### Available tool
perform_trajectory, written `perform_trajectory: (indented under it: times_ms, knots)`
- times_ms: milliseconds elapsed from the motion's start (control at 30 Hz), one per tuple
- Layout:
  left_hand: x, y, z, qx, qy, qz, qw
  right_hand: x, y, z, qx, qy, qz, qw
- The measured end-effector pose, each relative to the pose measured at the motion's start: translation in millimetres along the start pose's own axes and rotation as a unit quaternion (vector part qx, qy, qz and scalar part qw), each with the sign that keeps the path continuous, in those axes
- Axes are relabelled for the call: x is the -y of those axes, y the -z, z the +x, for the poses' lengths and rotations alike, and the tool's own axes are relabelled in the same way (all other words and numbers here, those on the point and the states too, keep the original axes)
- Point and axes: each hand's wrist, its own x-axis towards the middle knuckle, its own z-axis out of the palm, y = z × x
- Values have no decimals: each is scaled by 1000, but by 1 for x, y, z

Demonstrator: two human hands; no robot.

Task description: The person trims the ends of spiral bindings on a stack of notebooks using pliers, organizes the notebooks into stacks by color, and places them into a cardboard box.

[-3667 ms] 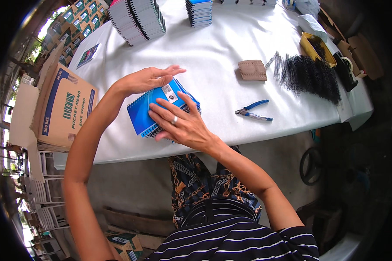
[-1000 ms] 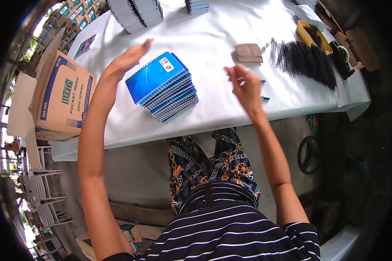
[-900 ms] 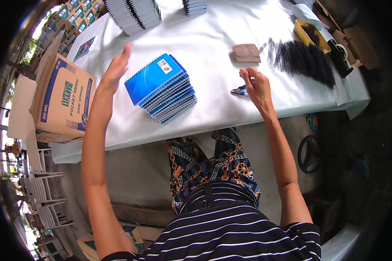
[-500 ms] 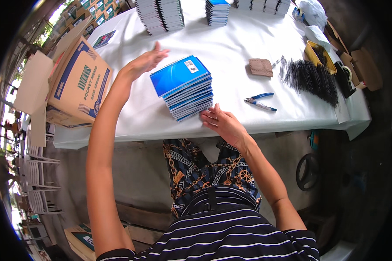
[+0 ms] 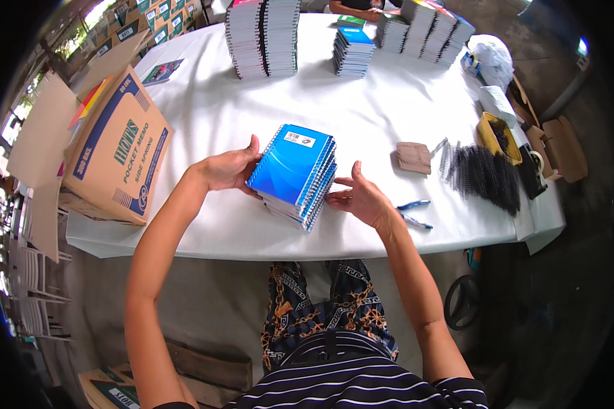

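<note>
A stack of small blue spiral-bound notebooks (image 5: 292,167) stands near the table's front edge, a pale label on its top cover. At its left side is my left hand (image 5: 230,169), thumb raised, other fingers against the stack and partly hidden by it. My right hand (image 5: 363,199) is at the stack's lower right side with fingers apart and thumb up. Its fingertips reach the wire-bound edges; whether they press on them I cannot tell. Neither hand is closed around a notebook.
An open cardboard box (image 5: 119,146) stands at left. Farther back are tall notebook stacks (image 5: 262,41) and a smaller blue stack (image 5: 353,53). To the right lie a brown wallet-like item (image 5: 413,157), pliers (image 5: 416,223), black spiral wires (image 5: 481,178) and a yellow tray (image 5: 494,136). A person (image 5: 361,8) sits across.
The notebook stack has turned, its top label now toward the far side. My left hand has come down to the stack's left side. The view has shifted, showing more of the table's far end.
</note>
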Motion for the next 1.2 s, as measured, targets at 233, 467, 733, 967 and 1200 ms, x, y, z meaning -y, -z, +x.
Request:
perform_trajectory:
  times_ms: [233, 467, 733, 967, 1200]
  knots:
    - [-3, -31, -6, -66, -5, -46, 997, 46, 7, 35, 24, -80, -115, 990]
    - [-3, -59, -2, -230, -55, -111, 965, 58, -28, 6, -80, 23, -168, 982]
    - [-26, -80, 30, -326, -94, -123, 933, 50, -73, -13, -92, 37, -119, 988]
    - [-17, -74, 27, -331, -69, -132, 932, 73, -71, -21, -138, 30, -197, 970]
    - [1, -66, 23, -339, -50, -261, 902, 74, -73, -18, -125, -23, -97, 987]
